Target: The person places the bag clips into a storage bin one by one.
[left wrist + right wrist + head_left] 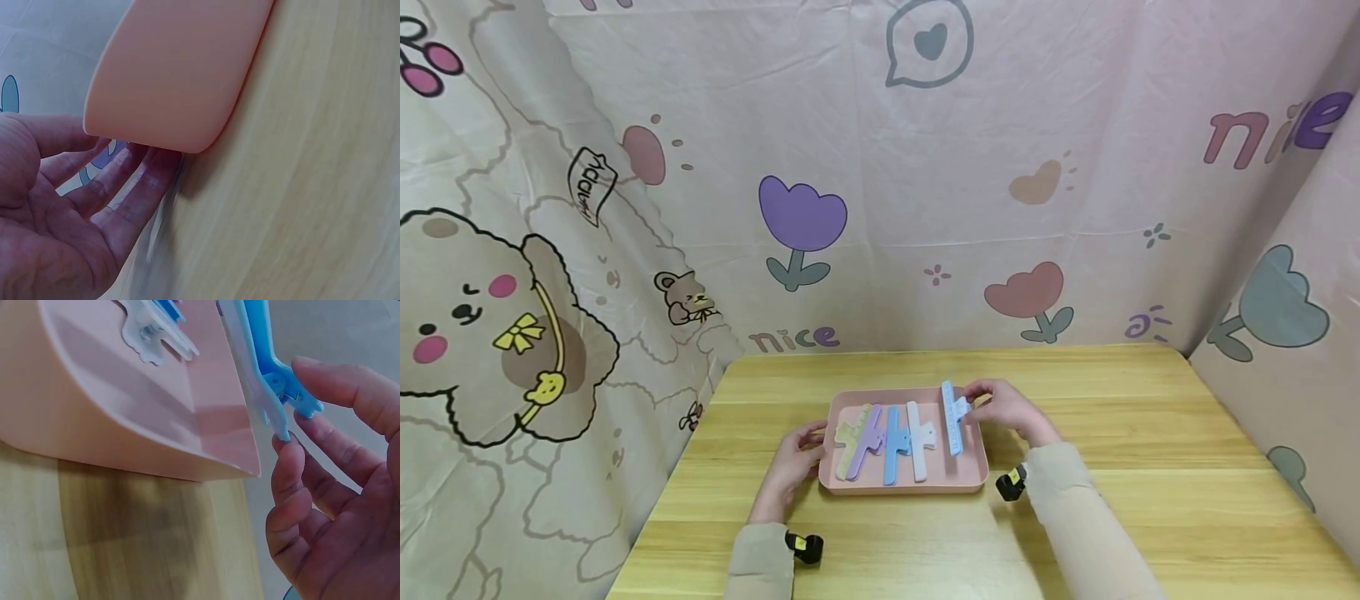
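Observation:
In the head view, my right hand pinches the handles of a light blue clip with a long bar, raised over the right side of a pink tray. Between thumb and fingertips, the clip's handles and spring show in the right wrist view. My left hand rests its fingers against the tray's left side; some fingertips are hidden behind the wall in the left wrist view. Lying in the tray are a yellow-green clip, a purple clip, a blue clip and a white clip.
Under the tray is a wood-grain table. A printed curtain hangs behind it and along both sides. Small black cameras are strapped at both sleeves, near the tray's front.

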Demonstrator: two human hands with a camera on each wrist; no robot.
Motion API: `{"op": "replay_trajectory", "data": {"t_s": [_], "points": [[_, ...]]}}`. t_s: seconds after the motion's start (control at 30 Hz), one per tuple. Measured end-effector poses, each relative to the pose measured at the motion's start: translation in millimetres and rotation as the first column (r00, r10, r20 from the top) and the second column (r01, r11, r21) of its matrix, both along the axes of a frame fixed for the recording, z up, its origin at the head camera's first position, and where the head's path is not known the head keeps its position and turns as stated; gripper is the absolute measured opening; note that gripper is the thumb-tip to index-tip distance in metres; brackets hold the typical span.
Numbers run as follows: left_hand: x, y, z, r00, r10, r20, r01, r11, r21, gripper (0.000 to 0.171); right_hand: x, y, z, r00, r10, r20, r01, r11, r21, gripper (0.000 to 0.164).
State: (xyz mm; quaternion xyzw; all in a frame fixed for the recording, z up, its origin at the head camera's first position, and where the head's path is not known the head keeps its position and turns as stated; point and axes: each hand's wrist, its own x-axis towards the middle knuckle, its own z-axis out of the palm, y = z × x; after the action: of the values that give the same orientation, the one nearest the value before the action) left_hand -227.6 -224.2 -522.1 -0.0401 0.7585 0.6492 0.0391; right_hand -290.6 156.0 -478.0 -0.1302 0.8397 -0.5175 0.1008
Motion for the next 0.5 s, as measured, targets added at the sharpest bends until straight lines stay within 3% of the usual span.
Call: {"op": "replay_trajectory", "data": {"t_s": [0.37,0.5], "points": [[-2.2,-0.9,-4.2,1.0,-0.009,-0.003,0.009,1.0,0.0,0.049,7.1,-15.5,-0.8,1.0,0.011,0.014,-0.013,0.991,0.131,0.042],[0.7,0.6,0.9,1.0,-0.009,-0.003,0.009,1.0,0.003,0.048,8.9,-21.6,-2.9,1.0,0.005,0.022,-0.009,0.983,0.185,0.039]]}}
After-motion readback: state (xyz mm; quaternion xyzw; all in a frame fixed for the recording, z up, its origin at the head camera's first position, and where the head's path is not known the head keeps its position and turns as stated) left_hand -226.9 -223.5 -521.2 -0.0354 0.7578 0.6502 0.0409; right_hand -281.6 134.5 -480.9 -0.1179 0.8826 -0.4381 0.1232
